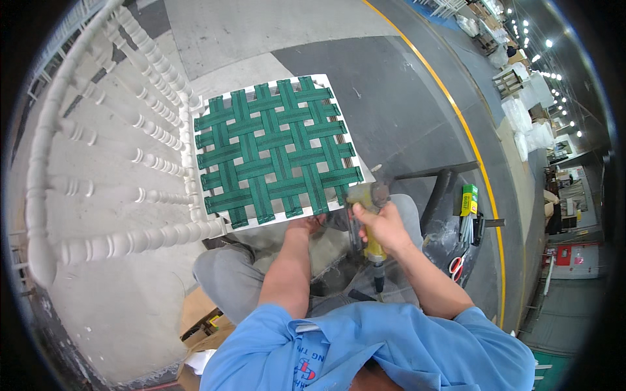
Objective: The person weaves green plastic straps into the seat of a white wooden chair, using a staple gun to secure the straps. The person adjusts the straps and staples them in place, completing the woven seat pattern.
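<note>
My right hand [386,228] is wrapped round the yellow grip of an air stapler [373,249]. The tool's grey head [368,194] is at the near right corner of a chair seat woven from green webbing straps [270,153]; whether it touches the seat I cannot tell. This seat belongs to a white chair with turned spindles [127,244], its back toward the left. My left hand [313,223] reaches to the seat's near edge, mostly beneath the frame, and its fingers are largely hidden.
On a dark stand to my right are a green and yellow box [469,199] and red-handled scissors [456,266]. An open cardboard box [201,319] lies by my left leg. A yellow line [471,140] crosses the grey floor, with wrapped goods [518,114] beyond.
</note>
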`<state>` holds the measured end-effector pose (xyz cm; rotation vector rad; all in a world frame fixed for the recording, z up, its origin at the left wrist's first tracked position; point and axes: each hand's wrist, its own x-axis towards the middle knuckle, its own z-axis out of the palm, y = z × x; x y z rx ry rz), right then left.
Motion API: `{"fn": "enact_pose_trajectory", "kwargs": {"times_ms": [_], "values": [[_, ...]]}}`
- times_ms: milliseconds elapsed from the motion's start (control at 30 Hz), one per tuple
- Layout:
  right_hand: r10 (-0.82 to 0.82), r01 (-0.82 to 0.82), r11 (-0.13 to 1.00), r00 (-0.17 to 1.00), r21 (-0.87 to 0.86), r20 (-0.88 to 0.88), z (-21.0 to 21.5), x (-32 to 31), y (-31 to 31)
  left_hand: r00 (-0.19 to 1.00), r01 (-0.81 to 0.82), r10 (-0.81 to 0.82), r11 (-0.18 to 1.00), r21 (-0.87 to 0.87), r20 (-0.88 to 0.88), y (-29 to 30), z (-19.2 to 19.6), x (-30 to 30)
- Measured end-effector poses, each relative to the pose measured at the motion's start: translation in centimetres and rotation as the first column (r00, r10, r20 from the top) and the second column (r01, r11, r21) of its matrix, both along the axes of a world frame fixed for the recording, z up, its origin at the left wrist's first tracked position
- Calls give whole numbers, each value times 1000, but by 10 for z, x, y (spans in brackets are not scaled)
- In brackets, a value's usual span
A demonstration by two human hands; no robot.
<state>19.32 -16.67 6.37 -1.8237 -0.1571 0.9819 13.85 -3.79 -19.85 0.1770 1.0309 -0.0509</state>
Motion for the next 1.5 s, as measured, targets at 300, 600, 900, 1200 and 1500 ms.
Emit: {"fn": "enact_pose_trajectory", "kwargs": {"times_ms": [300, 600, 900, 1200, 1500], "values": [[-2, 3, 988, 1000, 156, -11, 27, 5, -35, 821, 555, -390, 378, 741, -417, -6, 27, -69], [31, -25, 988, 999, 151, -35, 14, 6, -51, 828, 186, -485, 709, 680, 280, -22, 130, -97], [138, -138, 990, 986, 6, -97, -18, 3, -10, 893, 249, -440, 663, 706, 98, 63, 149, -35], [149, -155, 982, 987, -104, -64, -44, 3, 15, 911, 262, -408, 698, 666, 68, 74, 116, -13], [167, -170, 979, 985, -116, -27, -52, -1, 18, 900, 286, -428, 722, 631, 82, 78, 128, -15]]}}
